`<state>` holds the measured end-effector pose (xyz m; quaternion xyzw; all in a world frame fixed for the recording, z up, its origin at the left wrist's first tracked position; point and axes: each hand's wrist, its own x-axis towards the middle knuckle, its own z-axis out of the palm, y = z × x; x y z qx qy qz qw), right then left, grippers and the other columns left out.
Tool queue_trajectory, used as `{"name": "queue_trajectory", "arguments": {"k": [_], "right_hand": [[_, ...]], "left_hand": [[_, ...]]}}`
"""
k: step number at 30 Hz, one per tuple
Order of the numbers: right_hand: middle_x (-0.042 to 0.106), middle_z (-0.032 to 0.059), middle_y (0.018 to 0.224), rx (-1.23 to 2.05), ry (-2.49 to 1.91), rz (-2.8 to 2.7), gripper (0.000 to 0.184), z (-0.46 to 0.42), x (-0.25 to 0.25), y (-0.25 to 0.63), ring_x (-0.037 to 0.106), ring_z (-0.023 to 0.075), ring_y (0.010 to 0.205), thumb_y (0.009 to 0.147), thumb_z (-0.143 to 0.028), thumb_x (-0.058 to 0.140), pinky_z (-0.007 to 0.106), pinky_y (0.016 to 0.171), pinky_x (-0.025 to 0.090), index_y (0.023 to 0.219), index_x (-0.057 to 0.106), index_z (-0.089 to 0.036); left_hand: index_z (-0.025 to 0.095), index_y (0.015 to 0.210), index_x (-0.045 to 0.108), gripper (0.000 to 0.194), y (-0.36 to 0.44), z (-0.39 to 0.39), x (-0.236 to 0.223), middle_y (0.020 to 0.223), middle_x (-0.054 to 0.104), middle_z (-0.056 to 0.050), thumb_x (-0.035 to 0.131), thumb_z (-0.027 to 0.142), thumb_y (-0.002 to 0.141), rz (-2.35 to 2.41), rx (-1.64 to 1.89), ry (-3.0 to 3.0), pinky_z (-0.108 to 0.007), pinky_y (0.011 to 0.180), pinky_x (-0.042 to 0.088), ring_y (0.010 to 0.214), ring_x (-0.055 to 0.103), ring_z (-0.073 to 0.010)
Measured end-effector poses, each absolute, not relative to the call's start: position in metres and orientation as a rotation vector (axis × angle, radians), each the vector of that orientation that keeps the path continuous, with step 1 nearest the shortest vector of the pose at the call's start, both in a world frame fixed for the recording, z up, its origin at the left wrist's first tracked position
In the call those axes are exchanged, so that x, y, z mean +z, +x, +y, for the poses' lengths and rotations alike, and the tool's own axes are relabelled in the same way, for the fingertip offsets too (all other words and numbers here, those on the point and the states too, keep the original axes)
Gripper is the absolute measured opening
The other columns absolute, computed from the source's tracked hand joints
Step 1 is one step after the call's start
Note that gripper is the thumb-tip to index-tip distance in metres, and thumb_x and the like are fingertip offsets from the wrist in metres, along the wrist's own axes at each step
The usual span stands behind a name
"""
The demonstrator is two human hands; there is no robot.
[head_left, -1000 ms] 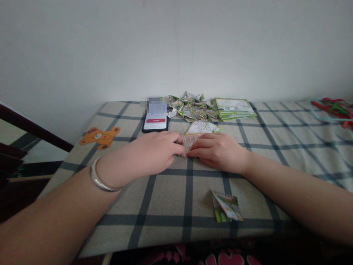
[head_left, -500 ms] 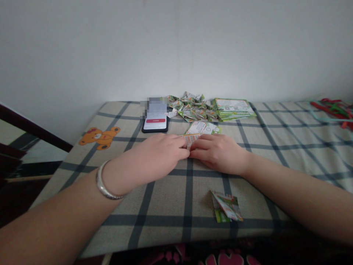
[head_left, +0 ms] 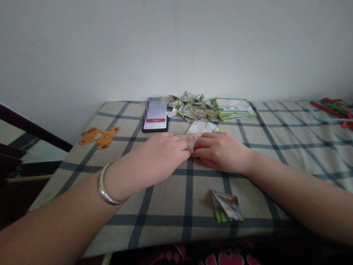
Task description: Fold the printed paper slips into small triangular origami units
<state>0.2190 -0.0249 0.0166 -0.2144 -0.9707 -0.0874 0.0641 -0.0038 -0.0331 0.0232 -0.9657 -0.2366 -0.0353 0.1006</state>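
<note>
My left hand (head_left: 160, 156) and my right hand (head_left: 220, 151) rest side by side on the checked cloth (head_left: 171, 191), fingertips meeting on a printed paper leaflet (head_left: 198, 131) that lies flat in front of them. Both hands press and pinch its near edge, which their fingers partly hide. A silver bangle (head_left: 106, 187) circles my left wrist. A small folded paper piece (head_left: 226, 210) lies alone close to the front edge, apart from both hands.
Behind the hands lie a phone (head_left: 156, 117) with a lit screen, a heap of several folded paper pieces (head_left: 193, 107) and a stack of flat leaflets (head_left: 234, 108). Red and green cords (head_left: 335, 107) lie far right. A bear print (head_left: 99, 136) marks the cloth's left side.
My left hand has slid a little to the right, closing against the right hand on the leaflet's edge. The right hand barely shifted.
</note>
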Motion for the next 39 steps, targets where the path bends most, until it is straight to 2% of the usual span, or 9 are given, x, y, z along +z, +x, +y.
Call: {"name": "queue_trajectory", "arguments": {"k": [9,15,22,33,39], "right_hand": [[0.070,0.0040,0.099,-0.226,-0.628,-2.938,0.022,-0.024,0.021,0.222,0.059,0.0191,0.089,0.093,-0.022,0.050,0.032,0.071,0.042,0.102,0.070,-0.019],[0.070,0.0059,0.098,-0.140,-0.663,-2.946,0.023,-0.025,0.026,0.226,0.061,0.0190,0.091,0.092,-0.019,0.050,0.031,0.072,0.044,0.099,0.072,-0.018],[0.070,0.0029,0.104,-0.110,-0.654,-2.993,0.020,-0.025,0.029,0.231,0.060,0.0193,0.094,0.089,-0.016,0.053,0.031,0.077,0.044,0.099,0.070,-0.019],[0.069,0.0047,0.101,-0.104,-0.730,-3.058,0.017,-0.027,0.034,0.235,0.059,0.0194,0.095,0.088,-0.014,0.054,0.032,0.075,0.043,0.094,0.069,-0.019],[0.069,0.0041,0.099,-0.072,-0.746,-3.053,0.023,-0.026,0.035,0.242,0.061,0.0168,0.091,0.085,-0.007,0.053,0.029,0.071,0.043,0.097,0.069,-0.020]], "left_hand": [[0.019,0.084,0.064,0.013,-0.005,-0.034,0.027,0.088,0.066,-0.001,0.054,0.011,0.087,-0.683,-0.075,-2.829,-0.038,0.075,0.045,0.083,0.059,-0.0211],[0.018,0.086,0.065,0.014,-0.006,-0.032,0.028,0.090,0.067,-0.002,0.052,0.012,0.089,-0.679,-0.061,-2.832,-0.037,0.076,0.046,0.087,0.061,-0.0210],[0.019,0.082,0.065,0.015,-0.010,-0.027,0.024,0.089,0.065,-0.002,0.053,0.010,0.086,-0.703,-0.053,-2.904,-0.035,0.078,0.046,0.085,0.059,-0.0181],[0.021,0.096,0.071,0.033,-0.008,-0.024,0.029,0.103,0.069,-0.001,0.046,0.003,0.086,-0.804,0.003,-3.004,-0.031,0.086,0.048,0.098,0.062,-0.0168],[0.020,0.094,0.072,0.033,-0.009,-0.025,0.029,0.105,0.070,-0.001,0.046,0.002,0.085,-0.819,0.050,-3.030,-0.030,0.087,0.049,0.097,0.063,-0.0159]]}}
